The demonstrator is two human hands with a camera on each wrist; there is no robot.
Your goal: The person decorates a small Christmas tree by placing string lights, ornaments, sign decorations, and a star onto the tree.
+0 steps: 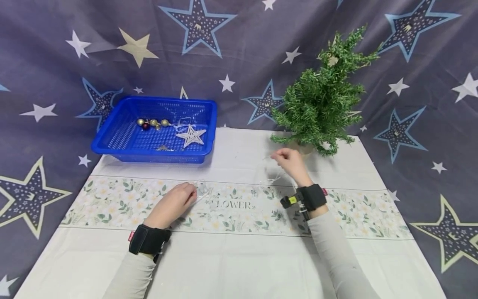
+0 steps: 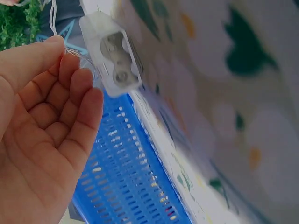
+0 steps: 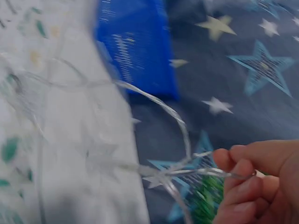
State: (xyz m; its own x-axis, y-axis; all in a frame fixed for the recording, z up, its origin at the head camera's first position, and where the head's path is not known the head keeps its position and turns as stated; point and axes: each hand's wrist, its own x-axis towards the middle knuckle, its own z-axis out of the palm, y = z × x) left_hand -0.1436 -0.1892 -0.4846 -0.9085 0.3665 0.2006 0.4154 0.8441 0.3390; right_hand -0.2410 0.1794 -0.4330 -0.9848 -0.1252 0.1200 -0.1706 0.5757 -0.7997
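Note:
My left hand [image 1: 173, 204] pinches the thin clear wire of a string of lights between thumb and forefinger, over the floral band of the tablecloth. Just past its fingertips hangs a translucent battery box [image 2: 112, 56], seen in the left wrist view. In front of the tree, my right hand [image 1: 291, 164] pinches another stretch of the wire [image 3: 180, 126] with thumb and fingers. Loops of that wire dangle below the fingers, and a clear star-shaped light [image 3: 100, 151] shows blurred among them.
A blue basket [image 1: 153, 158] at the back left holds small gold and dark red balls [image 1: 145, 124] and a glittery white star [image 1: 191, 136]. A small green artificial tree [image 1: 321, 99] stands at the back right. Star-patterned cloth [image 1: 239, 50] hangs behind the table.

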